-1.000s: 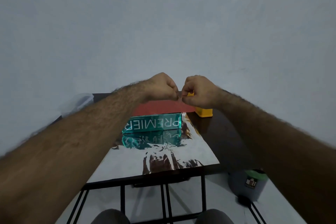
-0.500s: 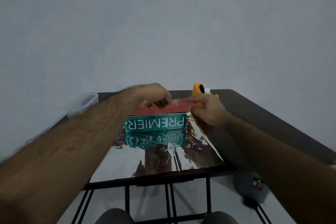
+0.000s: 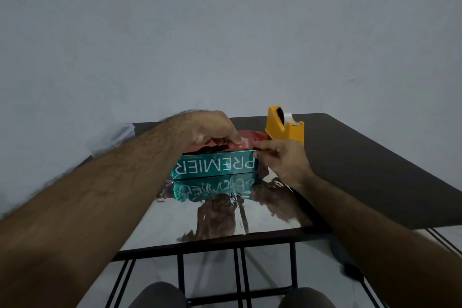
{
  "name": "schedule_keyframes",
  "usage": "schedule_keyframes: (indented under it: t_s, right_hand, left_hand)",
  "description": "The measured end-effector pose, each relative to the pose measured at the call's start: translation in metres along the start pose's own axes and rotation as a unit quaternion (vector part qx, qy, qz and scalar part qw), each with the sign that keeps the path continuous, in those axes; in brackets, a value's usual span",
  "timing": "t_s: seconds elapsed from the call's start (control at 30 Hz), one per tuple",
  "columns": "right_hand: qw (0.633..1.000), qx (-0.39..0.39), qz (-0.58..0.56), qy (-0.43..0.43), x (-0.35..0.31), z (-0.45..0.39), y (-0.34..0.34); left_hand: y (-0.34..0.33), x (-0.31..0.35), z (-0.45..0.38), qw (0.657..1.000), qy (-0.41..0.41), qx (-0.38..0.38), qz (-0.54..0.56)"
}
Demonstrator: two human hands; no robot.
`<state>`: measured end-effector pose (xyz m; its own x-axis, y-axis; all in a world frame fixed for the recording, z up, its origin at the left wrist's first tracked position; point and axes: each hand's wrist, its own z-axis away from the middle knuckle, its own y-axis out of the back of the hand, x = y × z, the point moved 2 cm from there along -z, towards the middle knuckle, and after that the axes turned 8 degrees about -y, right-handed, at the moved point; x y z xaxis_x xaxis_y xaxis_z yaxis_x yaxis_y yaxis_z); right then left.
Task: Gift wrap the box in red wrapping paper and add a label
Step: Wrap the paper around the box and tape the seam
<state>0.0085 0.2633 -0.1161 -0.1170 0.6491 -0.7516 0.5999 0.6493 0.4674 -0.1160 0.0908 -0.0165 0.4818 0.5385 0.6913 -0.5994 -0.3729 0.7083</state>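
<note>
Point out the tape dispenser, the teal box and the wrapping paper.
tape dispenser [image 3: 280,127]: head view, yellow side wall.
teal box [image 3: 215,166]: head view, lettered near side.
wrapping paper [image 3: 225,217]: head view, shiny underside near the table edge.

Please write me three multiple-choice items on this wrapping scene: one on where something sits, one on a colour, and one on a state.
1. Where does the tape dispenser stand?
A. on the table, beyond the box
B. on the floor
C. on top of the box

2. What colour is the dispenser?
A. green
B. yellow
C. white

3. How far is the box wrapped?
A. fully covered
B. red paper lies over its top only; the near side is bare
C. no paper touches it

Answers:
1 A: it stands on the dark tabletop behind the right hand.
2 B: its body is plainly yellow.
3 B: the teal PREMIER side is uncovered, while the left hand rests on the red flap on top.
</note>
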Motion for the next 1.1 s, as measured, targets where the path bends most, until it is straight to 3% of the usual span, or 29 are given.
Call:
schedule_keyframes:
  t_s: [0.37,0.53,0.67,0.9,1.1]
  right_hand:
    - [0.996,-0.026,-0.080,0.002,0.005,0.004,-0.003]
    - [0.997,0.002,0.040,0.065,0.004,0.003,0.001]
    - [0.975,0.037,0.156,0.152,-0.002,0.004,0.003]
    - [0.971,0.060,0.178,0.145,-0.007,0.006,0.003]
    - [0.970,0.069,0.181,0.147,-0.010,0.009,0.002]
  left_hand:
    - [-0.009,0.010,-0.013,0.992,0.104,-0.038,-0.052]
    - [-0.011,0.012,-0.016,0.990,0.114,-0.035,-0.071]
    - [-0.015,0.018,-0.015,0.989,0.105,-0.030,-0.098]
    - [-0.023,0.033,-0.016,0.981,0.080,-0.012,-0.178]
    - [-0.018,0.036,-0.018,0.972,0.107,-0.037,-0.204]
